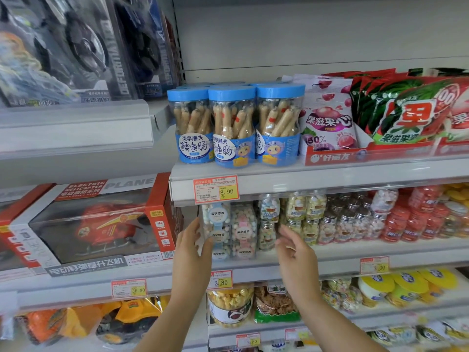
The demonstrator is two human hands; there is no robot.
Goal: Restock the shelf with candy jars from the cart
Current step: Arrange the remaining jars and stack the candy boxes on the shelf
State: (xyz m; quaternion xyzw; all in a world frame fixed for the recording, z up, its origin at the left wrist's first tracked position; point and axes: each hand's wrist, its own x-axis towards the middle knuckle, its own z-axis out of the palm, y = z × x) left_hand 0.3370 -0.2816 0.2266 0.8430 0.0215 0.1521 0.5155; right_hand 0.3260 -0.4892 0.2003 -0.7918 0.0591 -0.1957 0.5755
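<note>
At the near edge of the middle shelf [330, 252], the fingers [206, 246] of the left hand [193, 246] are straight and loosely spread. Their tips lie against, or just beside, the left face of a stack of clear square plastic candy jars [219, 232]; contact is too fine to tell. The right hand [295, 255] hovers on the other side, with relaxed, slightly curled fingers [284, 240] that hold nothing. It sits just right of a second, pink-banded stack [243, 232].

With one palm on each side of the two stacks, the hands look set to square them up or steady them, not to carry anything. No jar is in either hand, and the cart is out of view, so the candy jars seen are those already on the shelf.

Both stacks hold small pastel balls, white, pink and pale blue. Right of them stand small clear bottles with silver caps [355, 222], filled with similar pale sweets. Farther right are red-filled jars [411, 219].

On the shelf above, tall clear jars with blue lids [234, 128] hold upright tan sticks. On the shelf below, a round jar [229, 304] holds yellow puffed pieces. A boxed red toy helicopter [96, 224] sits to the left.
</note>
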